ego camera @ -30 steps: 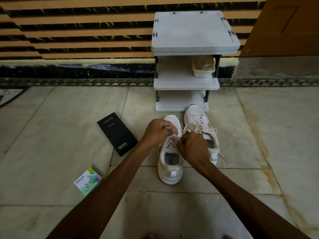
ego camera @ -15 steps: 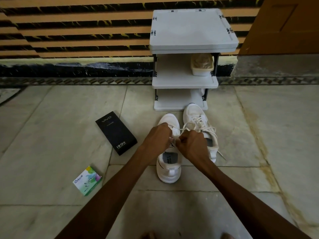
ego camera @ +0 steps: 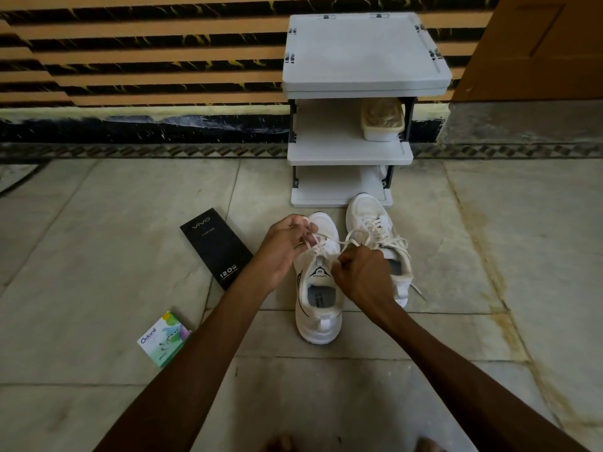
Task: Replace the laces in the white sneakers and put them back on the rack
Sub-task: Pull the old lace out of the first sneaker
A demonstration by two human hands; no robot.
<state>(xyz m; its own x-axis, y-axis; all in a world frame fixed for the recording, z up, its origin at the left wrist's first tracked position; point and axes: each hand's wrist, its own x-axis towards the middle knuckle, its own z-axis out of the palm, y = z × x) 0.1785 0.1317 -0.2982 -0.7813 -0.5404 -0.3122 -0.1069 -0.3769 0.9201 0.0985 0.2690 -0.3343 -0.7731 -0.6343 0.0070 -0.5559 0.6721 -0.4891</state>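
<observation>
On the floor (ego camera: 98, 223), a green cardboard box (ego camera: 164, 339) and flat black carton (ego camera: 217, 247) are laid shut. A white lace (ego camera: 321, 239) is pinched by left hand (ego camera: 287, 243) and right hand (ego camera: 362, 275) over the nearer white sneaker (ego camera: 318, 311). Tan fibres (ego camera: 381, 114) are held in a tub (ego camera: 380, 136) on the white plastic rack (ego camera: 362, 53).

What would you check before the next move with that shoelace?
1. Left hand pinches the lace: ok.
2. Right hand grips the lace too: ok.
3. Near sneaker sits flat on the floor: ok.
4. Lace through all its holes: cannot tell, hands cover them.
5. Far sneaker laced: ok, ends loose.
6. Rack stands close behind the sneakers: ok.
</observation>
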